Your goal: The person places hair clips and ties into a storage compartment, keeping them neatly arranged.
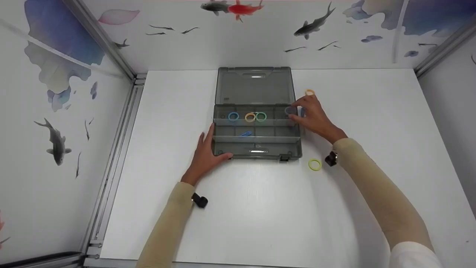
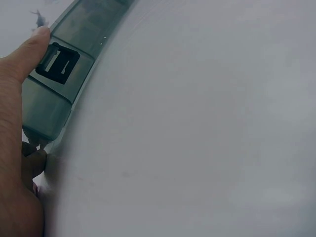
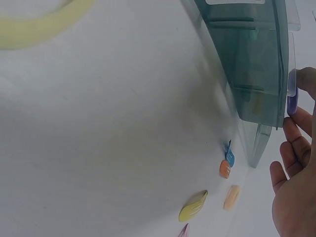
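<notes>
An open grey see-through divided storage box [image 1: 256, 157] lies on the table, its lid [image 1: 256, 87] folded back. My left hand [image 1: 204, 154] holds the box's front left corner, thumb on the front edge and fingers along the left side. Thumb and fingertips of my right hand [image 1: 314, 117] pinch a purple ring [image 3: 293, 102] at the back right compartment. A blue ring [image 1: 233, 116], an orange ring [image 1: 250, 117] and a green ring [image 1: 261, 116] are in the back row. One blue clip-like piece [image 1: 245, 134] lies in the middle row.
A yellow-green ring [image 1: 315, 164] lies on the table right of the box, an orange ring [image 1: 309, 92] beyond my right hand. In the right wrist view, small drop-shaped pieces lie beside the box, including a yellow one [image 3: 193, 206] and a blue one [image 3: 230, 157]. Printed walls surround the table.
</notes>
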Demonstrator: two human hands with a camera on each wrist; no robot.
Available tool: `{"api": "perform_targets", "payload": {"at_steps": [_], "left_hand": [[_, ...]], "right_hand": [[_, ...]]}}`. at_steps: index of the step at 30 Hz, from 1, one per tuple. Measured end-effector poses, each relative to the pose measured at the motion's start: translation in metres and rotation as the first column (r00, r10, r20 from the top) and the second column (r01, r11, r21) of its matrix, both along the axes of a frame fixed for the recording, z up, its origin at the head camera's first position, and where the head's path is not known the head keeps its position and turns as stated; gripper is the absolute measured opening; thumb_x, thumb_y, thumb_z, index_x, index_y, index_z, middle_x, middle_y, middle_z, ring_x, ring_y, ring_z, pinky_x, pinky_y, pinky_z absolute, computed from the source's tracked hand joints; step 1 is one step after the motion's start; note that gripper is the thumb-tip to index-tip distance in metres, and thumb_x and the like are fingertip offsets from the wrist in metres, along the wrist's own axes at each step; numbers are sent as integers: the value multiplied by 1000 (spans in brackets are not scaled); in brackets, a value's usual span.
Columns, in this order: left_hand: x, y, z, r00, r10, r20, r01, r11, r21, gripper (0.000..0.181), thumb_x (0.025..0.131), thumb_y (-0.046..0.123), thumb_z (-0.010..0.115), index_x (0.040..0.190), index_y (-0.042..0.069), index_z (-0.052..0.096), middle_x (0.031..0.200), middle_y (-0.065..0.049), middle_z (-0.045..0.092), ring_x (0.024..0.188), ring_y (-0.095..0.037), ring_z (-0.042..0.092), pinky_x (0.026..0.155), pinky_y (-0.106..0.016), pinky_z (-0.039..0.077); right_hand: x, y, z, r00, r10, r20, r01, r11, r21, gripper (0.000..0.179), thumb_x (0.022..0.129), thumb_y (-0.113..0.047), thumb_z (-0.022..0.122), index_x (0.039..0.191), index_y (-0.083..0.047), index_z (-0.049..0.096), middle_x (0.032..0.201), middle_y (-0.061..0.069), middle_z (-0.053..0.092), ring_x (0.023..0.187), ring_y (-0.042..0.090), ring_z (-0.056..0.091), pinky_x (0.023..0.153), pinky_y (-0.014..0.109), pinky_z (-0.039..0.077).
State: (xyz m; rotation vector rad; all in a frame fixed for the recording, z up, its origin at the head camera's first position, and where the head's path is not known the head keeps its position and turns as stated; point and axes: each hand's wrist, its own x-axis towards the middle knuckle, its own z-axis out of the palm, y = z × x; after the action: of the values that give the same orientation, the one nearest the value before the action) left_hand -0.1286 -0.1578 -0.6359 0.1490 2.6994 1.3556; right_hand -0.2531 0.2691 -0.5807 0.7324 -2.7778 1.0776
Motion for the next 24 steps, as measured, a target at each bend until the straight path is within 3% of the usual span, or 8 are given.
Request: {"api": "perform_targets", "payload": {"at_steps": [17, 24], "left_hand": [[1, -1, 0, 1000, -13, -5, 13, 1000, 12, 126, 88, 64, 88, 179, 35, 5, 183, -18, 18, 169, -47, 7, 125, -76, 25], [1, -2, -3, 1000, -13, -17, 13, 1000, 19, 127, 86, 71, 86, 179, 38, 6, 182, -17, 19, 169, -46, 7, 125, -77, 24]], "right_hand": [[6, 2, 2, 999, 16, -36, -18, 998, -56, 36, 96, -13, 89, 123, 7, 76, 125, 26, 68, 122, 44, 53, 111, 61, 35], [15, 8, 3, 999, 8, -43, -11, 997, -75, 34, 96, -11, 88, 123, 6, 77, 120, 24, 67, 112, 35, 48, 96, 52, 37]]}}
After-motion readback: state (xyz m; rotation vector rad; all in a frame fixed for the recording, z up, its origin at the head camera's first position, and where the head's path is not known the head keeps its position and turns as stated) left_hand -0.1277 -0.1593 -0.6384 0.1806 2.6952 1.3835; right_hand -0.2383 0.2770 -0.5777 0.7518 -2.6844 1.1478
